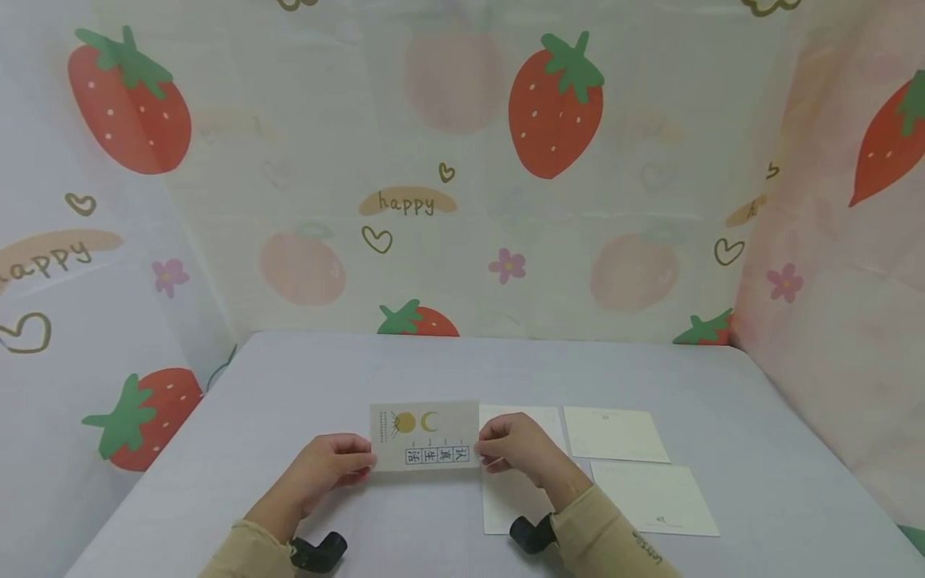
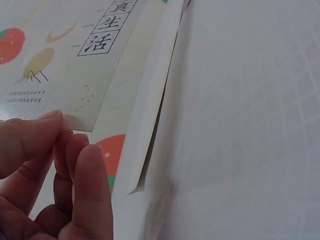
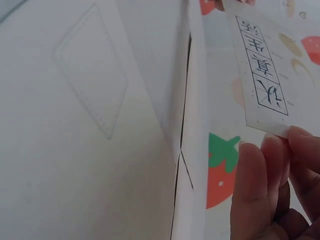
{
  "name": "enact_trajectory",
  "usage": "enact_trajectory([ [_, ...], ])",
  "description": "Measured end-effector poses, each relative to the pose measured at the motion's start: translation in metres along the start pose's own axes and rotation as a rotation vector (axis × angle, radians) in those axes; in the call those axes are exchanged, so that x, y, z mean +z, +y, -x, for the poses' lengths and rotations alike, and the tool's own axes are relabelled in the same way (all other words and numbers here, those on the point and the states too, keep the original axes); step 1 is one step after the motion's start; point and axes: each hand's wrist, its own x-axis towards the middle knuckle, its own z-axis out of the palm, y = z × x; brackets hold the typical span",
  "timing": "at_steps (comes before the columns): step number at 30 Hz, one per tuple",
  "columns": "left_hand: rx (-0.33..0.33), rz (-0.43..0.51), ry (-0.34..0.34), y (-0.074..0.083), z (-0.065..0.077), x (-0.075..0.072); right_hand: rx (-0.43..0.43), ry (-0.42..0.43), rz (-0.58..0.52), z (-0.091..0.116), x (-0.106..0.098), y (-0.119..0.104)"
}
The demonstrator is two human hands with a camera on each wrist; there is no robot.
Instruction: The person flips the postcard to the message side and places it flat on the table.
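A postcard (image 1: 425, 437) is held up above the white table, its printed side toward the head camera. It bears a yellow sun, a crescent moon and a row of boxed Chinese characters, which lie sideways in the head view. My left hand (image 1: 328, 466) pinches its left edge between thumb and fingers; the left wrist view shows this thumb (image 2: 37, 132) over one corner. At the opposite edge my right hand (image 1: 523, 449) pinches the postcard, also seen in the right wrist view with its fingers (image 3: 252, 175) close to the card's corner. Behind and below the right hand lies a pale upright card (image 1: 509, 510), partly covered.
Two more pale cards lie at the right, a farther card (image 1: 616, 434) and a nearer card (image 1: 654, 496), both with small print. The white tabletop (image 1: 311, 365) meets a strawberry-patterned curtain (image 1: 462, 273) at the back and sides. Black devices (image 1: 533, 534) sit at both wrists.
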Motion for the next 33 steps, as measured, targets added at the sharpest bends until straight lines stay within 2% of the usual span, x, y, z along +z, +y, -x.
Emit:
enact_trajectory([
  [11,-0.009,0.021,0.021,0.0039,0.0015,-0.0018,0.005,-0.026,-0.052,0.0002,-0.0021,-0.0007],
  [24,-0.001,0.047,-0.028,-0.0007,-0.0017,-0.0051,-0.002,-0.041,-0.070,-0.0004,-0.0024,-0.0004],
  [33,0.035,0.044,-0.071,0.0013,0.0003,-0.0069,-0.010,-0.046,-0.078,0.0015,-0.0018,-0.0029],
])
